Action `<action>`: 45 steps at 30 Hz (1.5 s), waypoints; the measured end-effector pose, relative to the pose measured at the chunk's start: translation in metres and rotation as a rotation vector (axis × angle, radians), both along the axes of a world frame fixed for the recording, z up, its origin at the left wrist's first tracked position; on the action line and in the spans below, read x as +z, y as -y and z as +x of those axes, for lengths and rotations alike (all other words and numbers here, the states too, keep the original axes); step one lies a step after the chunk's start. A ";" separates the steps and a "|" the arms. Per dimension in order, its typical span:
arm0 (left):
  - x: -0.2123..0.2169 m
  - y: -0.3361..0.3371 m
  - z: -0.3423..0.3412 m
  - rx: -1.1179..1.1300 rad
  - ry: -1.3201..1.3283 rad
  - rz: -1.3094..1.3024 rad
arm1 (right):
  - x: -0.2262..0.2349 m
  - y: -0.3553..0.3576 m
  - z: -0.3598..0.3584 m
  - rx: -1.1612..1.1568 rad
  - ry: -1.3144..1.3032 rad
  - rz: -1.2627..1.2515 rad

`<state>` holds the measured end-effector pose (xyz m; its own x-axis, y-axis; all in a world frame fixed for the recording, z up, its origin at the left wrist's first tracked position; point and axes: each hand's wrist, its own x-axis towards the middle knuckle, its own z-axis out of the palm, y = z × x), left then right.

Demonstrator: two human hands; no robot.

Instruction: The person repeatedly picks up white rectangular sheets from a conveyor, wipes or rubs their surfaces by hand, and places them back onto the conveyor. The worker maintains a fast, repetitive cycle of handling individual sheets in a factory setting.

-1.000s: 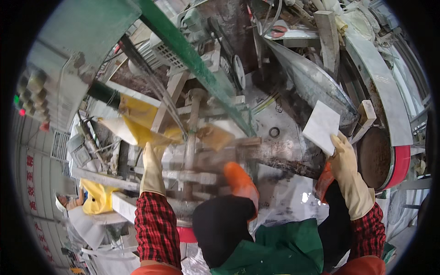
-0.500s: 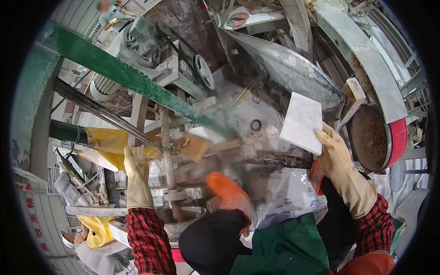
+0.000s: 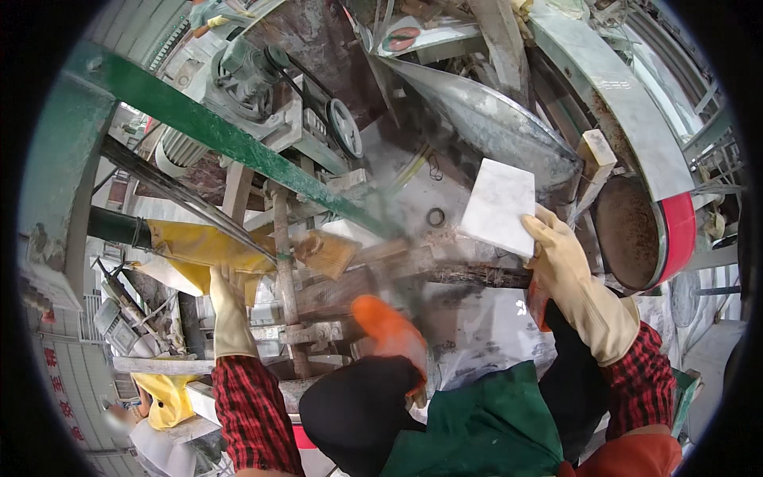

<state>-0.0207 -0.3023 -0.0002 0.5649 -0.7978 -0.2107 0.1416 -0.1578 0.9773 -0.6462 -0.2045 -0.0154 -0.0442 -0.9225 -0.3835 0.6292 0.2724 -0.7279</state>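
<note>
My right hand (image 3: 566, 262), in a cream rubber glove, grips the near right edge of a white, faintly veined stone tile (image 3: 501, 205). The tile is tilted and held up in front of me, with its broad face showing. On the left, my left hand (image 3: 229, 306), gloved alike, reaches forward beside a yellow sheet (image 3: 203, 242) wrapped round a dark green bar. Its fingers look curled together, and what they hold, if anything, is hidden. A wooden block with a brush-like face (image 3: 326, 253) lies to the right of that hand, beyond an upright rusty rod (image 3: 284, 262).
A green beam (image 3: 238, 143) slants across the left. Behind it stands a motor with a belt and pulley (image 3: 342, 127). A large curved metal sheet (image 3: 493, 111) and a red-edged drum (image 3: 675, 238) are at the right. My orange boot (image 3: 389, 334) shows below.
The view has shifted slightly. My right hand still holds the tile, which appears a little further left. My left hand has come slightly lower and turned, with fewer fingers showing.
</note>
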 end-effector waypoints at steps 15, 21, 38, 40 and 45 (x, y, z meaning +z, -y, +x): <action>-0.014 -0.334 0.172 0.041 1.448 0.675 | 0.034 -0.031 -0.112 -0.624 -0.325 -0.327; -0.044 -0.323 0.068 0.131 1.546 0.779 | 0.002 -0.093 -0.208 -1.066 -0.575 -0.147; -0.056 -0.319 0.076 0.250 1.626 0.557 | -0.077 -0.073 -0.302 -1.139 -1.175 0.292; -0.055 -0.328 0.078 0.273 1.649 0.520 | -0.063 -0.073 -0.288 -1.035 -1.168 0.323; -0.060 -0.340 0.076 0.346 1.812 0.153 | -0.025 -0.090 -0.280 -0.588 -1.055 0.433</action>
<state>0.0551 0.0378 -0.0603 0.2687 -0.6460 0.7145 -0.8931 -0.4449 -0.0664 -0.9266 -0.1143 -0.0409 -0.8649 -0.4699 -0.1765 -0.0890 0.4896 -0.8674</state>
